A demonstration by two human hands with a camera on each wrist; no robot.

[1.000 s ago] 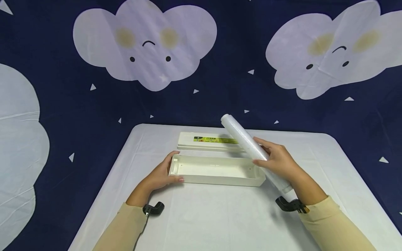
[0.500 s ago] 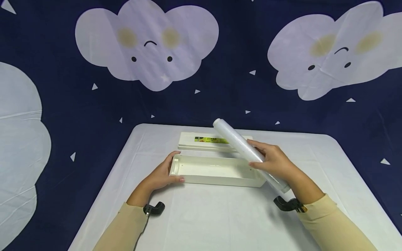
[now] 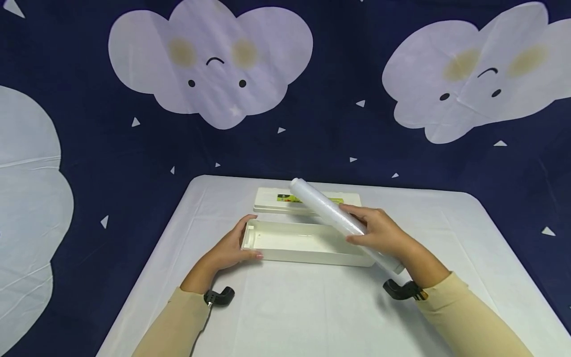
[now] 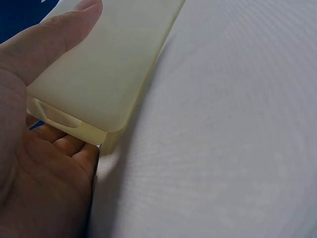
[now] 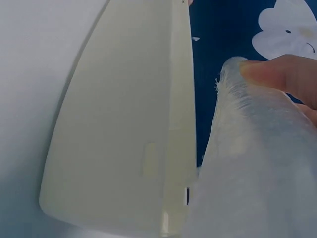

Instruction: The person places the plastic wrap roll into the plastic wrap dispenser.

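My left hand (image 3: 229, 249) grips the left end of a long cream plastic box (image 3: 308, 255), thumb on its front wall. The open side of the box faces up, and its inside is bare at the left. In my right hand (image 3: 379, 229) is a roll of cling film (image 3: 327, 208), slanted above the right part of the box, far end up and to the left. The right wrist view has the cling film (image 5: 257, 148) close beside the long wall of the box (image 5: 114, 119). In the left wrist view, fingers (image 4: 74, 148) reach round the end of the box (image 4: 109, 64).
Behind the box lies its cream lid (image 3: 265, 198) with a green and yellow label (image 3: 285, 198), partly covered by the roll. A white cloth covers the table (image 3: 294, 317). A dark blue curtain with clouds (image 3: 321, 134) hangs beyond the far edge.
My right hand has carried the cling film leftward and slightly down, further over the box and across the lid. The left hand and the box have stayed put.
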